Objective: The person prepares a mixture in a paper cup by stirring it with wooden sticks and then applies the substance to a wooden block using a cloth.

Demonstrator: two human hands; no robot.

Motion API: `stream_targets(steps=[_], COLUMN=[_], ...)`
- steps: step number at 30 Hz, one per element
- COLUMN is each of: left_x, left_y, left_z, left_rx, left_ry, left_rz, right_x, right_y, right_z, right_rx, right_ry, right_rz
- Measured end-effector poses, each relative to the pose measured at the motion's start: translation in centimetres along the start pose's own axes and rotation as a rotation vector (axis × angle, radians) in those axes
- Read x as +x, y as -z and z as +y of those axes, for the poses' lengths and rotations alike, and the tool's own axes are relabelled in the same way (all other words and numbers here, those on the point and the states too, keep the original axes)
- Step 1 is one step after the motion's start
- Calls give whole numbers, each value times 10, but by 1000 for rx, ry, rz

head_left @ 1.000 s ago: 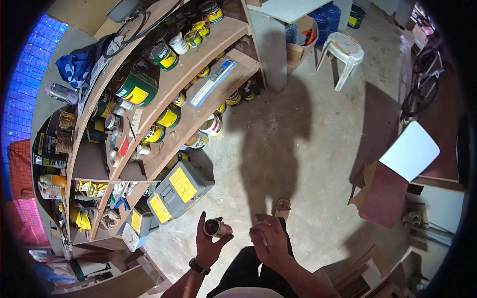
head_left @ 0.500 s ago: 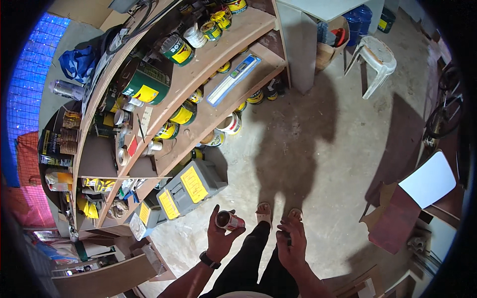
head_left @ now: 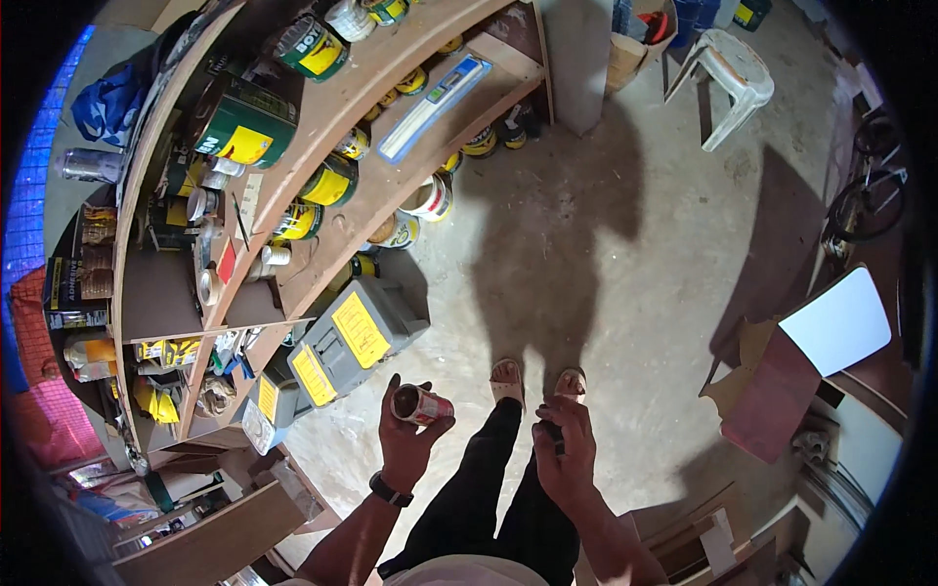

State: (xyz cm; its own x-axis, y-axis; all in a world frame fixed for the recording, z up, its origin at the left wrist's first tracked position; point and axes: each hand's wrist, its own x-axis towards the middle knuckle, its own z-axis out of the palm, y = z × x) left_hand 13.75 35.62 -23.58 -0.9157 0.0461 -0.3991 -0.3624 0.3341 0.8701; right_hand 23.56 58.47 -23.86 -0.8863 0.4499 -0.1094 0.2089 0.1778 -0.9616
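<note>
Toward seven o'clock, the left hand gripped a small can between thumb and fingers around its side, which left the dark mouth uncovered. At five o'clock, the right hand held a dark object in bent fingers, too hidden to identify. A gray toolbox sat at eight o'clock, probably floor-bound for its bulk; beyond, at ten, shelves kept paint cans upright, likely against spills.

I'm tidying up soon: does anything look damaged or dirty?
The white stool at upper right has brownish stains on its seat, and the tan cardboard beside the maroon panel has a ragged edge, as if torn.
</note>
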Motion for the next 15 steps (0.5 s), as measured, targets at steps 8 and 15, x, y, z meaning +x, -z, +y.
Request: stream_targets(steps=[8, 15], left_x=[-12, 1], left_y=[-3, -21], left_z=[-8, 20], left_rx=[-54, -122], left_ry=[76, 36], left_rz=[47, 95], right_x=[-9, 24], right_y=[6, 30], right_z=[7, -12], right_rx=[-41, -1], right_ry=[47, 52], right_rz=[-34, -17])
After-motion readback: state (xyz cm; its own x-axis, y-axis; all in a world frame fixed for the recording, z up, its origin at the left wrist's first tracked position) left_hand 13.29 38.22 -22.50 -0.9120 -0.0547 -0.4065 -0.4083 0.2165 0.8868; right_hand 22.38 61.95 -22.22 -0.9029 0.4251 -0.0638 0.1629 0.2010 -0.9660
